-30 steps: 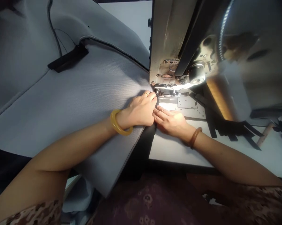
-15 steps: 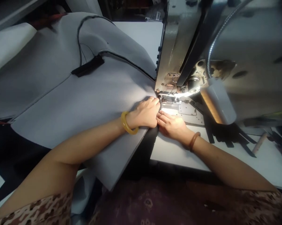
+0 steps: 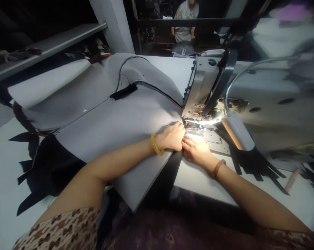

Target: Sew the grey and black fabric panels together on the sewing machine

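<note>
**Q:** Entry one: what lies on the counter?

**A:** A grey padded fabric panel, spread left of the sewing machine head, its edge reaching the presser foot and its near corner hanging past the counter's edge.

**Q:** Handling notes?

**A:** Judged soft, thick and fairly light, though its bulk may drag. Best taken flat, close to the edge by the foot, not by the loose corner.

**Q:** Hands?

**A:** The left hand, wearing an amber bangle, lies on the panel just beside the foot. The right hand, wearing a brown bangle, sits nearby, its fingers meeting the left hand's at the edge. Each grip has its fingers together; whether either is clamped on the panel, I cannot tell.

**Q:** Also listed?

**A:** Black strips at right, a black tab on the panel at far left.
</note>
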A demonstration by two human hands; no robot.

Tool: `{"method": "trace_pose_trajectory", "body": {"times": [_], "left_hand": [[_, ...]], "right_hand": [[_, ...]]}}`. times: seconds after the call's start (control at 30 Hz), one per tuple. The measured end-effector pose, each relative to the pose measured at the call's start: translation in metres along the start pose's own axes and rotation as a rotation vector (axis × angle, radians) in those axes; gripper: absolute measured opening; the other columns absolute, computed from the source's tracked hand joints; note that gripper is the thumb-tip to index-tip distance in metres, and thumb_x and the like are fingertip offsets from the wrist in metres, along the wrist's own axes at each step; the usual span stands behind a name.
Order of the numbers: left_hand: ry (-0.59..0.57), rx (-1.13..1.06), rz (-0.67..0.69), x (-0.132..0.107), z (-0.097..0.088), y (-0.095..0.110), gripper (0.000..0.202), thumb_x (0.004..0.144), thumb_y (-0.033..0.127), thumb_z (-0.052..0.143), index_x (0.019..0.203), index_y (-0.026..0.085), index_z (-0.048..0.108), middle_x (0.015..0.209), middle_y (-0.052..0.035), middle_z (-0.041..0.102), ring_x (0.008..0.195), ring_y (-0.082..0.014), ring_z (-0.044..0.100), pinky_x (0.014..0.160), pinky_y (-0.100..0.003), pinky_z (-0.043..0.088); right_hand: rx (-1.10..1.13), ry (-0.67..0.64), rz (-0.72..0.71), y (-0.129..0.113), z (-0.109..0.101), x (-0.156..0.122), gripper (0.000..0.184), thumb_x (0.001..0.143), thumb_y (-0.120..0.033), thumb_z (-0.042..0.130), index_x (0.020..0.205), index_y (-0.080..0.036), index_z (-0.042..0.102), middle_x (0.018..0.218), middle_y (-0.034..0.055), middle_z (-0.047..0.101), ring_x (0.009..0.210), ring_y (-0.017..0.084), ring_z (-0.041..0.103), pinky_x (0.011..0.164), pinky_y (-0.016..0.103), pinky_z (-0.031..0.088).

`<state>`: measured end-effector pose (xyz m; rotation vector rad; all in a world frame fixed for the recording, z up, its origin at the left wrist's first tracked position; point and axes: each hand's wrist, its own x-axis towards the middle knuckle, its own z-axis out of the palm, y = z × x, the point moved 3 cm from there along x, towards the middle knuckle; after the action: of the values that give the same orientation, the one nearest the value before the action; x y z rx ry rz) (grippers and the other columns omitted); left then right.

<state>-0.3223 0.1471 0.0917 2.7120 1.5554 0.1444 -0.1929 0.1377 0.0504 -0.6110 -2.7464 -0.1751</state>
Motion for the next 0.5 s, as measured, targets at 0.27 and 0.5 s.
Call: {"method": "trace_pose_trajectory", "body": {"times": [0.27,0.5], "left_hand": [[-0.304,0.162,-0.061,-0.028,-0.019,0.021,0.05,0.066,0.022,0.052,0.111,0.0,0.053,0.088,-0.017,0.061,0.08,-0.0259,0.06,0.064,-0.033,0.045],[-0.591,0.091,-0.005,-0.04,-0.015,0.01,0.069,0.07,0.016,0.042,0.136,-0.001,0.028,0.084,-0.014,0.066,0.077,-0.0235,0.063,0.056,-0.026,0.04]], "right_hand": [[-0.038,-0.052,-0.106,-0.019,-0.003,-0.001,0.037,0.084,-0.022,0.044,0.112,-0.003,0.058,0.115,0.02,0.058,0.108,0.027,0.052,0.082,0.039,0.049],[-0.045,-0.036,-0.067,-0.029,-0.006,-0.003,0.04,0.086,-0.027,0.043,0.114,-0.002,0.058,0.114,0.0198,0.059,0.104,0.03,0.054,0.071,0.038,0.051]]}}
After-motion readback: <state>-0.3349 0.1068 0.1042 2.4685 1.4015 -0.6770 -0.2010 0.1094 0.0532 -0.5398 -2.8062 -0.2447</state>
